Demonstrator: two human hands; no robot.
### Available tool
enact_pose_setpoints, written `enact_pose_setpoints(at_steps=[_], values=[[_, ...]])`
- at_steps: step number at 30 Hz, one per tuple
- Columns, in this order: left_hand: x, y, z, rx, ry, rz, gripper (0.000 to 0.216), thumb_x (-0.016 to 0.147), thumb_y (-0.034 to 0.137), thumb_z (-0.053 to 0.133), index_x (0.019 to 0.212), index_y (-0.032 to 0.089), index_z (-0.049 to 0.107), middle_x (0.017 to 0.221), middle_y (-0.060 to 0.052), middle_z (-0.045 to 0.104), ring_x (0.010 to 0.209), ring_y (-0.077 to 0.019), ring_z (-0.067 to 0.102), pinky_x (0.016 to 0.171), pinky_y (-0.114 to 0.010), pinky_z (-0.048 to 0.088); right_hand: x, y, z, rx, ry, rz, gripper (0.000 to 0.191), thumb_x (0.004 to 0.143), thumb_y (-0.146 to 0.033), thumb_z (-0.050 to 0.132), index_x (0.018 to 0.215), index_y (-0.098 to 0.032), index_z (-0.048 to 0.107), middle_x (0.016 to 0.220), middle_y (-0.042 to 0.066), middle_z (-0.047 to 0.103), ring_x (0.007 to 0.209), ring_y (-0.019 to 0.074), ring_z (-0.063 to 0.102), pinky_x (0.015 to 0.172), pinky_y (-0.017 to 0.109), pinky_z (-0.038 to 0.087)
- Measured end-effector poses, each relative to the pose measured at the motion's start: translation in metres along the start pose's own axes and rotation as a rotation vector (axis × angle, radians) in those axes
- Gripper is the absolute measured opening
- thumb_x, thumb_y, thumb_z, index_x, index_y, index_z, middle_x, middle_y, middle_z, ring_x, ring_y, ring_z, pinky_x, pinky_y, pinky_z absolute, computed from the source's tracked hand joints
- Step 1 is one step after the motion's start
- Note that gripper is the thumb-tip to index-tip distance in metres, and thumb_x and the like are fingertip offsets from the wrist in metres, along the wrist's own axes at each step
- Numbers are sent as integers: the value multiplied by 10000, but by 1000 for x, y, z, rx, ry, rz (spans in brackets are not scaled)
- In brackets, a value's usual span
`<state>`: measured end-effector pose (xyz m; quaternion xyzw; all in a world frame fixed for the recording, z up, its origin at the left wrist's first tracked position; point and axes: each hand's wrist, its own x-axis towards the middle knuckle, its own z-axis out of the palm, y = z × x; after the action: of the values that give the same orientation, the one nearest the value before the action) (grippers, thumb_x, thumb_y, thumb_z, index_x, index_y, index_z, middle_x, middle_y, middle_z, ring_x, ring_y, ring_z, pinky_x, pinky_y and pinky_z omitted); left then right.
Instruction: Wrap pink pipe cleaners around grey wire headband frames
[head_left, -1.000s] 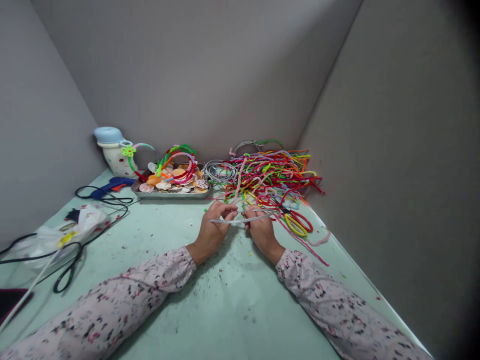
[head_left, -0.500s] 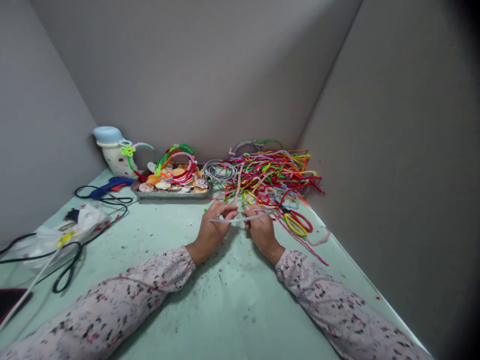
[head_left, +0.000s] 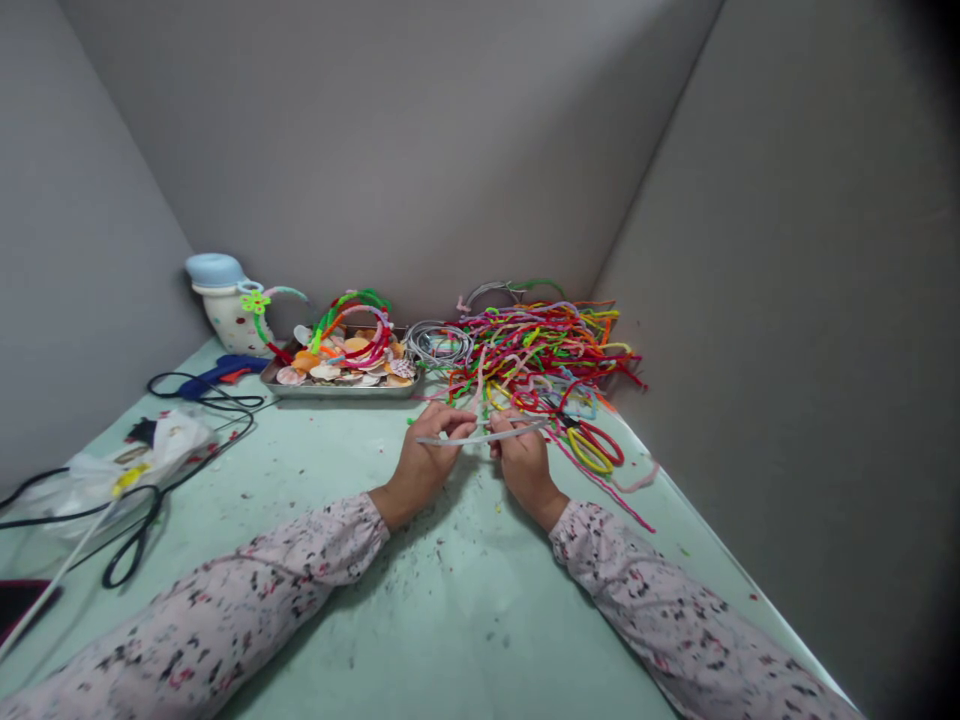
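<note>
My left hand and my right hand rest side by side on the pale green table, both pinched on one thin white pipe cleaner held level between them. Its ends stick out past each hand. Right behind my hands lies a big tangled heap of coloured pipe cleaners. Yellow and red loops lie just right of my right hand.
A metal tray of shells with bent pipe cleaners sits at the back. A coil of grey wire, a white jar with a blue lid, a blue glue gun, black scissors, a plastic bag. Grey walls enclose three sides.
</note>
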<state>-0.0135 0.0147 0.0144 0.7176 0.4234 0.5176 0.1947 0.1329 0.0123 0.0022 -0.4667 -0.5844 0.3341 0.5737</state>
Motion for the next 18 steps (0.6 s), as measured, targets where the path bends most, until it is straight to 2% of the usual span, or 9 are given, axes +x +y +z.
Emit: enact_pose_setpoints(at_steps=[9,18], values=[[2,5,-1,-18,-7,-39,115,827,233,589,878,193,685,855,-39,651,840,-170,598,775,-305,477,1,1,-1,-65,18,-37,327,890,-404,446,648,-197,518,530,-36,490,485,117,489,499,233,387],[0,2,0,-29,38,-8,133,827,263,595,915,208,678,887,-38,649,871,-169,594,778,-302,486,1,2,0,-70,10,-19,333,889,-425,455,647,-202,508,545,-36,489,497,119,483,516,236,386]])
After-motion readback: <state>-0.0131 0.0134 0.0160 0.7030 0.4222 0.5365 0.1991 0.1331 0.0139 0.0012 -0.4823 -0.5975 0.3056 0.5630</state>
